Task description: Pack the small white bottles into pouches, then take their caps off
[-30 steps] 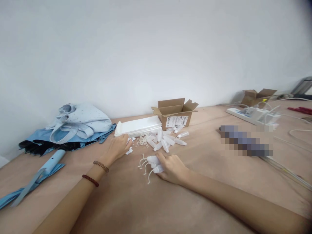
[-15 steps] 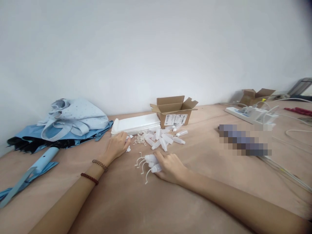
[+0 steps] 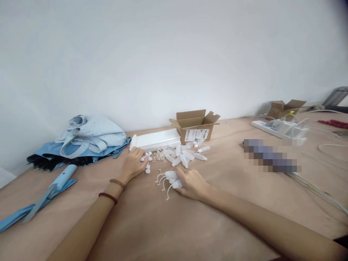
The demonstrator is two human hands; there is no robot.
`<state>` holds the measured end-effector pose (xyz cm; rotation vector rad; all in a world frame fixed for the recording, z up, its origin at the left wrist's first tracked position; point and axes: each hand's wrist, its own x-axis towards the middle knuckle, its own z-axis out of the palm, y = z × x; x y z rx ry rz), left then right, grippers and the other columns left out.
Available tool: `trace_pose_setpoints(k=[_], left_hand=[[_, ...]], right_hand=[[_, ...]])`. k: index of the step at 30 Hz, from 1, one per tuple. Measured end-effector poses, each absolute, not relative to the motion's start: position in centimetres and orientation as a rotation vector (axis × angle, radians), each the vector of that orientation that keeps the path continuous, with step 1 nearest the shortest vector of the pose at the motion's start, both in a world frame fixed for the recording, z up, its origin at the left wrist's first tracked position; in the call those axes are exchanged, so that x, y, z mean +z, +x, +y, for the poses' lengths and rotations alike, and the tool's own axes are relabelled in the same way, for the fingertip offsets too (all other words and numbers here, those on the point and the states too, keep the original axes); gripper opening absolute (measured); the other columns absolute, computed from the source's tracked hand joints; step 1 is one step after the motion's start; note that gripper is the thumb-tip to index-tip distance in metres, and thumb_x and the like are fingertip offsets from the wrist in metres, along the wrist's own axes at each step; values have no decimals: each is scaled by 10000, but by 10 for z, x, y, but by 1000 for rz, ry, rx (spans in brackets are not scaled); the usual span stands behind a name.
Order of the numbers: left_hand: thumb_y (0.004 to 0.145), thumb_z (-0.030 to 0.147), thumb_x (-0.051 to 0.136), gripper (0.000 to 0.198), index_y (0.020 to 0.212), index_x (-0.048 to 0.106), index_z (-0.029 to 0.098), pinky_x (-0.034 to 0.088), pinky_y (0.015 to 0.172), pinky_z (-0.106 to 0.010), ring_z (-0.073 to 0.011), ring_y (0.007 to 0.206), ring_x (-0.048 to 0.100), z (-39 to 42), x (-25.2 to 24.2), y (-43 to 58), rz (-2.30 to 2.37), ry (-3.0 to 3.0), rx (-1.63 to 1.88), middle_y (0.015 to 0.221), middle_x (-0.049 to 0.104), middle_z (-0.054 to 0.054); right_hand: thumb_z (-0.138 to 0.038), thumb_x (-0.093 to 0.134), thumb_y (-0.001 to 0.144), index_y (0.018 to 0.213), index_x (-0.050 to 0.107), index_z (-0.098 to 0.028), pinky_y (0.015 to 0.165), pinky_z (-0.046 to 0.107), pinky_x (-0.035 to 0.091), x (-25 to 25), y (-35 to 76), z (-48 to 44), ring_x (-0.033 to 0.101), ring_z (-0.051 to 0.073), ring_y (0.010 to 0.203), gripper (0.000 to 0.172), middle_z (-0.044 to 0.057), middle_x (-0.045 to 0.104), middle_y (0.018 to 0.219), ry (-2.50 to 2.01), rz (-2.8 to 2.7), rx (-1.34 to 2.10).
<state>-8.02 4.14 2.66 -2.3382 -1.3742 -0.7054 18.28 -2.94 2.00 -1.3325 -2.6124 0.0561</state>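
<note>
My right hand [image 3: 192, 184] is closed around several small translucent plastic bottles [image 3: 170, 176], held low over the table. Thin curved white tubes [image 3: 160, 178] stick out of their ends toward the left. My left hand [image 3: 134, 163] rests on the tabletop, its fingers and thumb bent about a group of small white caps [image 3: 147, 166]. A cap seems pinched between the fingertips, partly hidden. Right of the caps is a heap of short white hooked pieces [image 3: 160, 155]. Beside that heap lies a pile of loose translucent bottles [image 3: 187, 156].
Behind the bottles stands an open cardboard box [image 3: 198, 136], with a stack of flat white packages [image 3: 156, 137] to its left. A light-blue bag [image 3: 95, 134] and a blue umbrella [image 3: 63, 177] lie left. A power strip [image 3: 263, 126], cables and a blurred-out object [image 3: 269, 156] are right.
My left hand has drawn back slightly, uncovering more of the white caps. My right hand still holds the bottles. The view has shifted a little, so most things sit farther right.
</note>
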Motion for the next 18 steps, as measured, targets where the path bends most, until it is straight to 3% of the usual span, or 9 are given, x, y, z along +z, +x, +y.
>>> trace_pose_setpoints(k=[5,8,11,14,18], left_hand=[[869,326,407,192,852,526,177,418,797,-383,-252,880,512,28,30,-102,-1575,-2288,-924,868,586,-81],[888,408,382,321,1046,519,165,392,911,-424,-267,1029,506,15,26,-114,-1741,-2327,-968,1071,583,-104],[864,505,422,620,1352,282,150,315,1031,-466,-288,1261,383,0,19,-119,-1896,-2459,-917,1377,400,-156],[752,596,557,990,1450,18,144,271,1077,-477,-322,1359,250,-8,12,-115,-1968,-2580,-776,1504,172,-199],[674,647,612,1131,1461,-34,154,230,1104,-483,-339,1386,185,-1,6,-104,-1962,-2571,-738,1523,114,-199]], right_hand=[[-362,502,812,1063,478,-154,575,281,314,22,190,-30,632,253,765,327,105,678,918,-1339,-2630,81],[-371,493,823,1069,489,-157,588,282,320,24,198,-31,628,254,754,326,109,675,892,-1391,-2616,79],[-357,504,812,1031,505,-159,589,280,320,27,205,-33,626,256,751,295,108,669,887,-1430,-2595,70],[-339,508,806,1024,505,-161,584,281,315,30,207,-35,625,257,747,281,105,668,889,-1421,-2590,60],[-323,504,807,1022,505,-163,592,282,322,31,204,-35,622,252,756,269,108,663,905,-1420,-2582,84]])
